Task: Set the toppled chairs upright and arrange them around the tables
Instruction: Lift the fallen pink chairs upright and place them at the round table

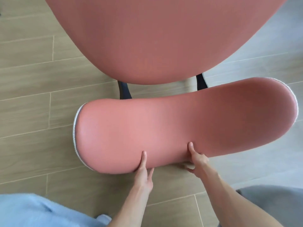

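A pink padded chair stands upright right below me. Its curved backrest [185, 122] stretches across the middle of the view and its round seat [157, 35] fills the top. Two dark frame struts [124, 90] join the backrest to the seat. My left hand [144, 172] grips the near edge of the backrest left of centre, thumb on the pink front face, fingers behind. My right hand [196, 163] grips the same edge a little to the right, thumb on the front as well. The chair's legs are hidden under the seat.
Wood-look plank flooring [32, 79] lies all around the chair. My light blue clothing [32, 210] fills the bottom left corner and a grey patch [270, 195] sits at the bottom right. No table is in view.
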`<state>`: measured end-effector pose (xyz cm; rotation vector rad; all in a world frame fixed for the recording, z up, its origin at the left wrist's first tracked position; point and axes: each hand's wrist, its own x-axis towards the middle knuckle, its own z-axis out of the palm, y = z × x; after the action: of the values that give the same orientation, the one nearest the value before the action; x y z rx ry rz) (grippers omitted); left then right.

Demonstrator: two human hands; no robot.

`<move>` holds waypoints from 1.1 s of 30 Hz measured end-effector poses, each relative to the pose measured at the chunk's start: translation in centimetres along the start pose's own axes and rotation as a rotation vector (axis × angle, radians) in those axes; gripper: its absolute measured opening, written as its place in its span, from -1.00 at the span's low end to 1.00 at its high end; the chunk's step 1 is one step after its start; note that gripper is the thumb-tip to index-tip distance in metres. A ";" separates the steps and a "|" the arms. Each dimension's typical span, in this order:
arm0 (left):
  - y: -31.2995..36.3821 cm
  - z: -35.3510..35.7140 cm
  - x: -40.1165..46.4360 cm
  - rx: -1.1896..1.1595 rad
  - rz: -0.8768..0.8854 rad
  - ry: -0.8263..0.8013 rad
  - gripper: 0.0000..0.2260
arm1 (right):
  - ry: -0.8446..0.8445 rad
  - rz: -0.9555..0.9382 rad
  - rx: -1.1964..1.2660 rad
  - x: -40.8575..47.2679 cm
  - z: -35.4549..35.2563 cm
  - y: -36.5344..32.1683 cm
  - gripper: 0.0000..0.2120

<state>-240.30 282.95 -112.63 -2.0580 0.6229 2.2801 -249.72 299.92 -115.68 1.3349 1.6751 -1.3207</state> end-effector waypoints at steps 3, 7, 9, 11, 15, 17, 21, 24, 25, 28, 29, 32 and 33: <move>-1.7 0.0 1.9 -0.096 0.048 -0.107 -0.45 | 0.077 -0.014 0.126 1.5 1.2 0.9 -0.10; -3.2 0.5 2.6 -0.126 0.034 -0.143 -0.46 | 0.083 -0.018 0.171 1.7 1.3 1.0 -0.15; -3.6 0.6 2.7 -0.122 0.038 -0.133 -0.51 | 0.070 -0.043 0.178 1.9 1.1 1.0 -0.15; -3.7 0.5 2.9 -0.120 0.038 -0.141 -0.52 | 0.039 -0.070 0.217 2.4 1.0 1.3 -0.11; -3.6 0.6 2.8 -0.133 0.049 -0.143 -0.48 | 0.006 -0.072 0.304 2.3 0.9 1.5 -0.03; -3.1 0.6 2.0 -0.122 0.034 -0.122 -0.46 | -0.021 -0.083 0.332 1.2 0.3 1.3 -0.14; -1.4 0.3 -0.4 -0.108 0.024 -0.134 -0.44 | -0.070 -0.089 0.284 -1.7 -1.3 0.7 -0.46; 0.3 -1.1 -3.3 -0.107 0.024 -0.103 -0.36 | -0.085 -0.058 0.265 -5.6 -2.0 0.7 -0.58; 1.1 -1.4 -4.6 -0.094 0.026 -0.087 -0.34 | -0.080 -0.051 0.261 -7.3 -2.3 0.6 -0.55; 3.2 -2.0 -9.3 -0.050 0.028 -0.063 -0.27 | -0.066 -0.040 0.237 -12.4 -3.3 -0.1 -0.42; 3.9 -2.2 -11.1 -0.031 0.029 -0.053 -0.26 | -0.068 -0.033 0.228 -14.2 -3.7 -0.3 -0.40; 6.3 -2.3 -16.2 0.025 0.035 -0.040 -0.23 | -0.057 -0.030 0.207 -19.7 -5.2 -1.3 -0.52; 7.1 -2.3 -18.2 0.047 0.039 -0.039 -0.23 | -0.042 -0.035 0.207 -21.7 -5.8 -1.9 -0.57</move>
<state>-237.52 280.41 -93.36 -1.9926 0.7142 2.2971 -244.33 298.22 -93.85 1.3885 1.5737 -1.5673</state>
